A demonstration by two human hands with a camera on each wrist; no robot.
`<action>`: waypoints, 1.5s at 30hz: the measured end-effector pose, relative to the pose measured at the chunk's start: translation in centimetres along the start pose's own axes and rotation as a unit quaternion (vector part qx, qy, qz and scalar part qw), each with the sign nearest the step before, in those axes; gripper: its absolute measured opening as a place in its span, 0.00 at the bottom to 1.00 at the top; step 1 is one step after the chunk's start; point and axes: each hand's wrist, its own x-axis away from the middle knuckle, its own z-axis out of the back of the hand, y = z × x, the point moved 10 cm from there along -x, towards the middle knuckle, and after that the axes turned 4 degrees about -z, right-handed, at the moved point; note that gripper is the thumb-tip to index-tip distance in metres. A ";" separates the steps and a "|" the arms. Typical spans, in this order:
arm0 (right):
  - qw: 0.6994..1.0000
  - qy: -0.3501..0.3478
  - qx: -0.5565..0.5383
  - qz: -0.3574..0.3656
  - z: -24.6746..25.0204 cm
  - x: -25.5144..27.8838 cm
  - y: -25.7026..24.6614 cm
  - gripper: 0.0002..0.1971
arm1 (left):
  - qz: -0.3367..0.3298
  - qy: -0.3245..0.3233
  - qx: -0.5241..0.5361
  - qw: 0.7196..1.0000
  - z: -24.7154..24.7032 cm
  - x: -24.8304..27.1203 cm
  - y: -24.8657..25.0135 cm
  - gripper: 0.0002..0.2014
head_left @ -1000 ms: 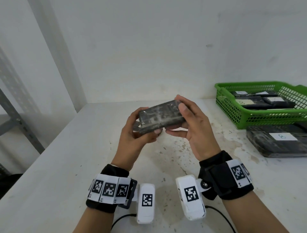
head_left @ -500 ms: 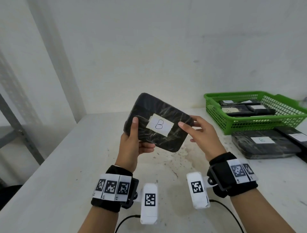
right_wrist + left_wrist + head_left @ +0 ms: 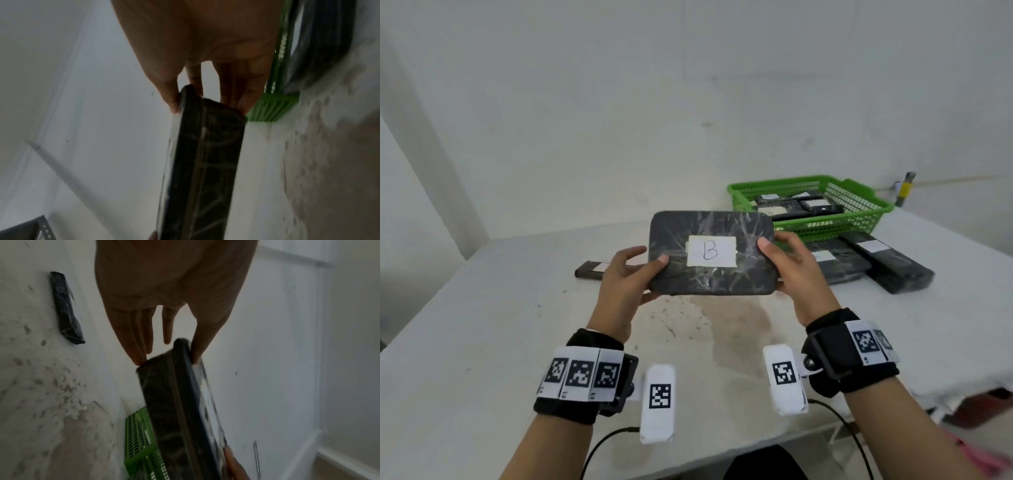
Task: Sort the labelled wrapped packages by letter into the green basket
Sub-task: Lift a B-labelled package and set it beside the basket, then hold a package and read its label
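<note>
A flat black wrapped package (image 3: 711, 253) with a white label marked B is held upright above the table, label facing me. My left hand (image 3: 635, 270) pinches its left edge, thumb on the front and fingers behind. My right hand (image 3: 784, 257) pinches its right edge the same way. The wrist views show the package edge-on (image 3: 176, 402) (image 3: 203, 162) between thumb and fingers. The green basket (image 3: 859, 216) stands at the back right and holds several labelled black packages.
Two more wrapped black packages (image 3: 835, 260) (image 3: 887, 260) lie on the table in front of the basket. A thin dark package (image 3: 589, 272) lies left of my hands. The white table (image 3: 482, 342) meets the wall behind; its front edge is close to me.
The package was turned from edge-on to label-up, then levelled. My right hand moved from touching its corner to pinching its right edge. The view has pulled back and shows more packages.
</note>
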 end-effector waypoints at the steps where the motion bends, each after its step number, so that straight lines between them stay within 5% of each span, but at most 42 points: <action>1: 1.000 0.015 0.018 -0.006 1.5 0.2 -0.2 0.07 | -0.008 -0.015 -0.012 1.000 -1.1 0.3 0.0 0.16; 4: 0.994 0.061 0.083 -0.031 6.3 0.5 -0.2 0.08 | -0.001 -0.075 -0.044 0.996 -5.0 1.4 -0.6 0.05; 11: 0.976 0.096 0.140 -0.139 16.3 1.7 1.6 0.12 | 0.077 -0.230 -0.095 0.966 -15.7 4.8 -4.1 0.02; 16: 0.970 0.135 0.163 -0.122 21.0 2.8 2.3 0.12 | 0.111 -0.216 -0.073 0.967 -19.7 5.4 -6.9 0.24; 22: 0.968 0.151 0.164 -0.117 23.6 2.4 3.2 0.16 | 0.098 -0.229 -0.096 0.964 -22.8 4.7 -8.4 0.30; 35: 0.959 0.149 0.212 -0.113 25.2 0.1 4.2 0.23 | 0.099 -0.224 -0.087 0.966 -24.0 4.1 -8.9 0.30; 45: 0.858 0.157 0.488 -0.008 19.3 1.2 -2.0 0.22 | 0.086 -0.148 -0.107 0.979 -13.6 1.7 -6.2 0.01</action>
